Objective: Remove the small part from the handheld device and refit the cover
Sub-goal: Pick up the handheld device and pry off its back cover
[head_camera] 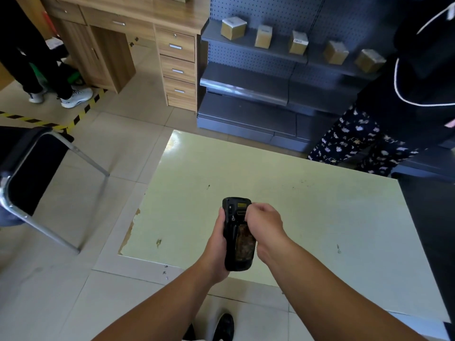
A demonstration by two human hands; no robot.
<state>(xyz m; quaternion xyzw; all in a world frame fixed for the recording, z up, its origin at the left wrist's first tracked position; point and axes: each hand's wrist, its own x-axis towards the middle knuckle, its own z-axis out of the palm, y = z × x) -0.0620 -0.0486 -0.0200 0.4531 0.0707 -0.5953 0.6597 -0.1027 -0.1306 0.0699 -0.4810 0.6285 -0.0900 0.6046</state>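
Note:
A black handheld device [236, 233] is held upright over the pale green table [295, 205], its back facing me. My left hand [216, 244] grips its left side and lower end. My right hand [264, 222] is curled against the device's right edge, fingers pressed at the upper back near a small yellow-marked slot [242, 206]. The lower back shows a worn brownish panel [245, 244]. The fingertips hide whatever small part they touch, and I cannot tell whether a cover is on.
A person in patterned trousers [357, 143] stands at the table's far right corner. Grey shelving [270, 77] with several cardboard boxes lies beyond. A black chair [32, 168] stands at left, a wooden desk [138, 40] and another person's legs [49, 77] further back.

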